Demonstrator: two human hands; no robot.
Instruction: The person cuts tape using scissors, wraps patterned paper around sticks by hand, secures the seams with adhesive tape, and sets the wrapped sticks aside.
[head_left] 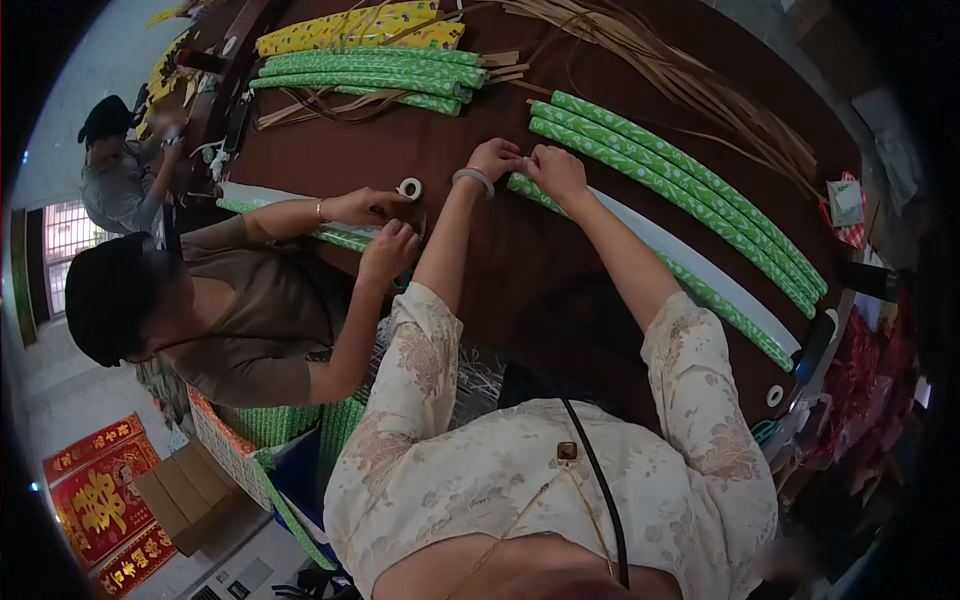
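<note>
My left hand (493, 161), with a pale bangle at the wrist, has its fingertips pinched together at the upper end of a partly rolled sheet of green patterned wrapping paper (700, 285). Beside it, my right hand (558, 172) closes on that same end. Between the two sets of fingertips shows a small whitish bit, too small to name. The sheet's white underside (655, 240) faces up, and its green edge curves down toward the lower right. Several finished-looking green rolls (665, 180) lie just beyond my right hand.
At my left a co-worker (250, 300) handles another green-and-white sheet near a white tape roll (410, 188). Bundles of brown strips (660, 70), green rolls (370, 72) and yellow rolls (350, 28) lie farther back. Another tape roll (775, 396) sits at the right edge.
</note>
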